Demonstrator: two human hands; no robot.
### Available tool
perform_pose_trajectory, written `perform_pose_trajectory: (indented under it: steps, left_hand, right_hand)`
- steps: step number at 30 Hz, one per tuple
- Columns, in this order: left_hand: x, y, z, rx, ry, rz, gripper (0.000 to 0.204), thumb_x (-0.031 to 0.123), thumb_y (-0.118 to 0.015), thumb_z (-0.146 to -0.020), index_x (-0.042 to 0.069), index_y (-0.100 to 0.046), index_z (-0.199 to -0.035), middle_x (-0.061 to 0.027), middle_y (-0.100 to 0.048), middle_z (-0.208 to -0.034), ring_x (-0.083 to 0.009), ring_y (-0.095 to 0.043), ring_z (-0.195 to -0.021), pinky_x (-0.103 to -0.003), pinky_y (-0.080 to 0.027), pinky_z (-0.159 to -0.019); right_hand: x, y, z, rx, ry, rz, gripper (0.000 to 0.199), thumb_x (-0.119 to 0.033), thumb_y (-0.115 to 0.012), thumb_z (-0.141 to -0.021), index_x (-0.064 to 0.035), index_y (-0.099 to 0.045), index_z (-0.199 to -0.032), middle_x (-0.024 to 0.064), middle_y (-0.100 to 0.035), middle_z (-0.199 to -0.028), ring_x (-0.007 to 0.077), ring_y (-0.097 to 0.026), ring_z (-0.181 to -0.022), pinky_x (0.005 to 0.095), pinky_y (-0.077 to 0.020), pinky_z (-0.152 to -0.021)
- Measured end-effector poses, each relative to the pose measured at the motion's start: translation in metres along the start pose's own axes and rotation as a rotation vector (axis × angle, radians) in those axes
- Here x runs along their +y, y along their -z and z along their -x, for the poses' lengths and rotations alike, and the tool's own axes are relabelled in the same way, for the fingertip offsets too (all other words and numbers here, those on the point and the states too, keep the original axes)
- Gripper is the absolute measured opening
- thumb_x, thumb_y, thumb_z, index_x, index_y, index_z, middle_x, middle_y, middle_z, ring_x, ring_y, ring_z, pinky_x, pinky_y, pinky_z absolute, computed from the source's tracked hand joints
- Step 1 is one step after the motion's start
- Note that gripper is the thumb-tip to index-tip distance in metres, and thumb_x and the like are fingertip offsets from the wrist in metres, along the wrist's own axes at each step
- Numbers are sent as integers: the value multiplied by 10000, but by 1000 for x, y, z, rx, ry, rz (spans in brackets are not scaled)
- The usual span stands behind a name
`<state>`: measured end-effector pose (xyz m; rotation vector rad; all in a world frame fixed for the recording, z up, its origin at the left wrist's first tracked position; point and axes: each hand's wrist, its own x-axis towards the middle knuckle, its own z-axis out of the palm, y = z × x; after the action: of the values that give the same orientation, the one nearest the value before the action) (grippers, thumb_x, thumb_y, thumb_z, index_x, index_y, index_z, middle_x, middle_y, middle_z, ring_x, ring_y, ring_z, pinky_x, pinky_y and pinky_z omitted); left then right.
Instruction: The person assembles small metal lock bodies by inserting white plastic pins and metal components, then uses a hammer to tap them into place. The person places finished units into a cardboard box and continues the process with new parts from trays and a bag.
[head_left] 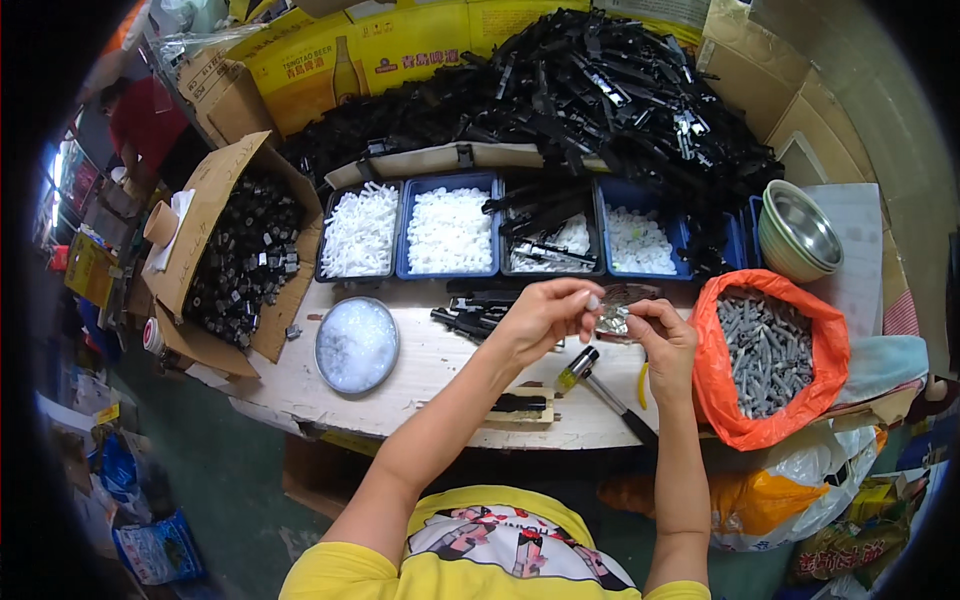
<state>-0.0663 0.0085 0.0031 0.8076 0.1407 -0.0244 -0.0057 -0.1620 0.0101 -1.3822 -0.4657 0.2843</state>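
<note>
My left hand (pixel 540 318) is closed in a pinch on a small white round piece (pixel 593 302). Close beside it, my right hand (pixel 665 338) has its thumb and fingers closed on a small shiny silver piece (pixel 612 320), whose exact kind is unclear. Behind the fingers sits a small round dish (pixel 640 293), partly hidden by them. Below the hands lies a hammer (pixel 612 398) with a shiny head and dark grip. A wooden block (pixel 543 412) holding a black part (pixel 518 403) is left of the hammer. Several black parts (pixel 465 322) lie by my left wrist.
Trays of white pieces (pixel 450 232) line the back, before a heap of black parts (pixel 560 90). A carton of black pieces (pixel 240 260) and a round tin (pixel 357 345) stand left. An orange bag of grey pieces (pixel 765 350) and stacked bowls (pixel 800 230) stand right.
</note>
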Motion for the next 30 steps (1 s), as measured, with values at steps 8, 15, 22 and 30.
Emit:
perform_pose_trajectory:
  steps: [8, 15, 22, 30]
  left_hand:
    - [-32, 28, 71, -18, -54, 368, 130, 165, -554, -876, 45, -555, -927, -61, -565, -747, -88, -497, -582, -243, -408, -502]
    - [-35, 35, 87, -5, -96, 386, 138, 175, -521, -893, 55, -564, -948, -58, -533, -740, -87, -424, -567, -226, -365, -509]
    - [-33, 37, 96, -5, -145, 346, 141, 137, -552, -872, 31, -569, -964, -66, -543, -771, -104, -476, -627, -244, -396, -538]
    - [-32, 35, 109, 173, -315, -43, 117, 35, -595, -828, -1, -571, -937, -87, -579, -801, -120, -552, -627, -237, -460, -542]
  right_hand:
    - [5, -55, 30, -63, -190, -210, 116, -18, -664, -749, -7, -634, -860, -10, -588, -750, 45, -500, -627, 174, -390, -563]
    - [18, -77, 41, -49, -247, -283, 143, -51, -694, -737, -26, -642, -868, -12, -600, -748, 39, -490, -631, 176, -371, -554]
    - [20, -87, 44, -20, -304, -330, 150, -24, -683, -739, -11, -619, -875, -4, -576, -709, 54, -462, -560, 177, -350, -511]
    - [25, -81, 45, -145, -533, -520, 151, -45, -683, -748, -7, -615, -877, 7, -572, -714, 47, -441, -529, 180, -340, -480]
